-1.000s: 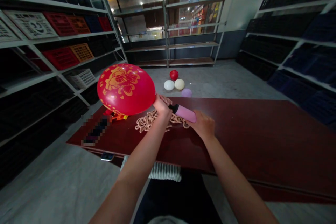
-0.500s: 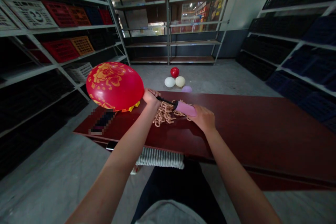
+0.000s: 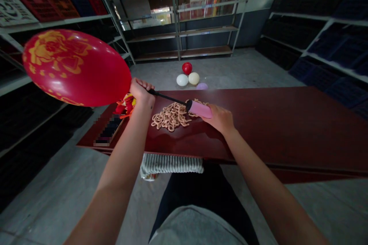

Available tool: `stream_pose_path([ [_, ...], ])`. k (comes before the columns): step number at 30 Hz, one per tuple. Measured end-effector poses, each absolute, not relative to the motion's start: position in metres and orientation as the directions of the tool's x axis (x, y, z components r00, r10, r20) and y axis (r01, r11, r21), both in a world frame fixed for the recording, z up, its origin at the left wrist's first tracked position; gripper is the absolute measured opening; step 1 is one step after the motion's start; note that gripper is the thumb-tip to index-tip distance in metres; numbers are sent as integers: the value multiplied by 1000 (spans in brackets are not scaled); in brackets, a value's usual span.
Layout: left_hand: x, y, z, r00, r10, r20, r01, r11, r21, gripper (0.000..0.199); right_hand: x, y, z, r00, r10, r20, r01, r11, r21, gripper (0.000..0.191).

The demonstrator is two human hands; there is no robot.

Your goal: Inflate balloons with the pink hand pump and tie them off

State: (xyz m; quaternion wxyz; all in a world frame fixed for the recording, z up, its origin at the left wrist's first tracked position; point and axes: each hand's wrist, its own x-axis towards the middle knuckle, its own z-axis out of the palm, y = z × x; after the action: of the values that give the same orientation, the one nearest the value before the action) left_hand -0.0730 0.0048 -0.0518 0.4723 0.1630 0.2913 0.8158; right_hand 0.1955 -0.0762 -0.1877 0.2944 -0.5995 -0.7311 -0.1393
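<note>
A large red balloon [image 3: 77, 69] with yellow printed figures is inflated on the left. My left hand [image 3: 141, 91] is closed around its neck, at the black end of a hand balloon pump. From there a black rod [image 3: 169, 98] runs into the pump's pink barrel [image 3: 200, 109]. Wrapped around the far end of that barrel is my right hand [image 3: 220, 119]. Below the pump lies a pile of beige, curled long balloons or tubes [image 3: 171, 116]; I cannot tell exactly which. The balloon's mouth is hidden by my left fingers.
On the dark red table [image 3: 273, 122], red and yellow pieces [image 3: 125, 106] and a blurred dark phone-like object [image 3: 109, 129] lie at left. Several small balloons [image 3: 193, 79] rest beyond the far edge. Shelves with crates [image 3: 54, 5] stand around. A grey striped cloth [image 3: 172, 163] hangs in front.
The red balloon looks bigger and has moved left and up with my left hand. More black rod shows between my hands. The view has tilted slightly downward.
</note>
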Motion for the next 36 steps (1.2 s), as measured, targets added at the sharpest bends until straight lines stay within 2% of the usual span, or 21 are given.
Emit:
stream_pose_path([
  [4,-46,12,-52,-518,854,38,-650,-422,632,41,199,-74,-192,-97,804,586,965,220,-142,43],
  [17,51,4,-117,-410,907,-96,-740,-269,617,43,202,-68,-197,-64,830,554,968,187,-168,40],
  [24,24,1,-113,-401,900,-167,-777,-238,583,38,198,-69,-194,-116,801,588,955,253,-156,43],
  [36,-59,-3,-93,-492,861,-128,-727,-325,605,32,195,-75,-188,-164,808,566,965,251,-80,39],
])
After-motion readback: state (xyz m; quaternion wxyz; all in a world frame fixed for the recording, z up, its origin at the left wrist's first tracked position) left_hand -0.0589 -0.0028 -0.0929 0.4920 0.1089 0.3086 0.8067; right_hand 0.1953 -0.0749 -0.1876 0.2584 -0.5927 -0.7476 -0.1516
